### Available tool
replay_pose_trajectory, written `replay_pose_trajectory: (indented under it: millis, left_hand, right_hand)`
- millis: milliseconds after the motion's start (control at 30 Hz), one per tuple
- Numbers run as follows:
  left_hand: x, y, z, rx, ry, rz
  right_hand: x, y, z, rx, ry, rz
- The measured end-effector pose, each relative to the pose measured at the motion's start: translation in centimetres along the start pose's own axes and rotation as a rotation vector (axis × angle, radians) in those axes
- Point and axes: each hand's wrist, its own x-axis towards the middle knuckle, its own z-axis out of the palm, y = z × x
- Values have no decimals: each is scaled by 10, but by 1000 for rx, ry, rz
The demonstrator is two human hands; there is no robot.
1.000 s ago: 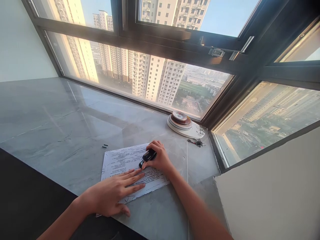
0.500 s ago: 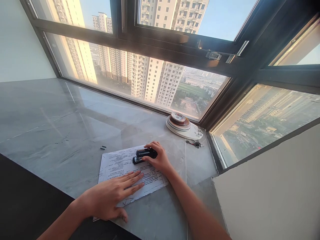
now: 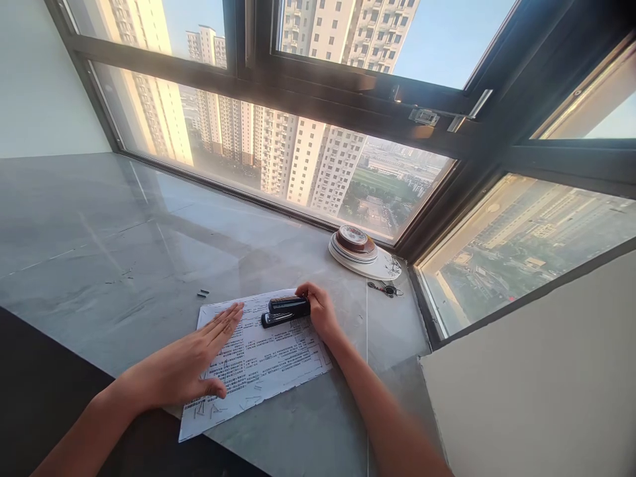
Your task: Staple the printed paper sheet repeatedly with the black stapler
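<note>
Printed paper [image 3: 268,358] lies on the grey stone ledge, with loose staples near its lower left corner. My left hand [image 3: 199,364] is flat over the paper's left part, fingers stretched out and together, thumb apart, holding nothing. A black stapler [image 3: 285,311] rests over the upper right part of the sheet, its front end pointing left. Around its rear end are the fingers of my right hand [image 3: 320,310].
Stacked plates [image 3: 355,255] and a small keychain [image 3: 386,289] sit by the window corner. Two small staple strips [image 3: 203,293] lie beyond the paper's upper left corner. The ledge [image 3: 278,444] ends at a dark edge at lower left.
My left hand has moved left and up across the paper, uncovering its lower part. My right hand has shifted slightly right, toward the stapler's rear end, and more of the stapler shows.
</note>
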Motion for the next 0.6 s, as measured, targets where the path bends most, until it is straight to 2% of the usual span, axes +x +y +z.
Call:
replay_pose_trajectory:
  millis: [233, 400, 500, 600]
  left_hand:
    - [-9, -15, 10, -16, 64, -24]
    - [-9, -11, 5, -67, 79, -25]
    - [-6, 1, 1, -315, 164, -109]
    - [0, 20, -2, -861, 255, -227]
  right_hand:
    - [1, -2, 2, -54, 4, -20]
    - [0, -7, -2, 19, 8, -3]
    - [-5, -15, -6, 13, -81, -43]
    - [-8, -21, -7, -73, -190, -139]
